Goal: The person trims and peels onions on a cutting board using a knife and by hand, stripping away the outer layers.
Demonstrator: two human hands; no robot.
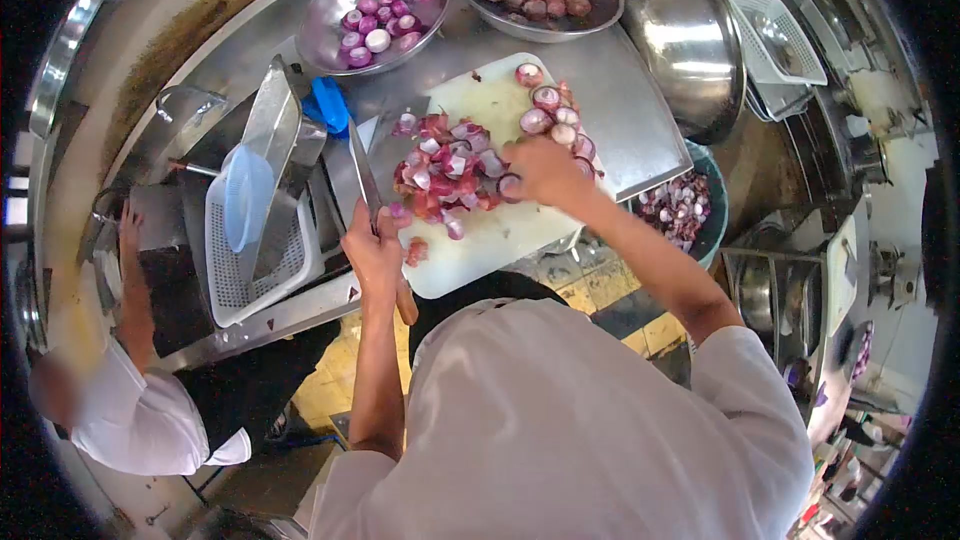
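My left hand (375, 245) is closed around a knife (365, 175), its blade pointing up and away from me and its wooden handle end below my fist. Purple onion skins and pieces (445, 170) lie heaped on the white cutting board (475, 255) between my hands. Over the board's right side, my right hand (545, 172) reaches in with curled fingers at the pile's edge. The fingertips are partly hidden, so I cannot make out what they hold. Several trimmed onions (537, 120) sit in a cluster beyond that hand.
A steel bowl (325, 15) holds peeled onions; another bowl (470, 0) has unpeeled ones. At right stand a large steel pot (680, 35) and a bucket of peelings (712, 175). A white basket (235, 295) is in the sink area at left, near another person (150, 410).
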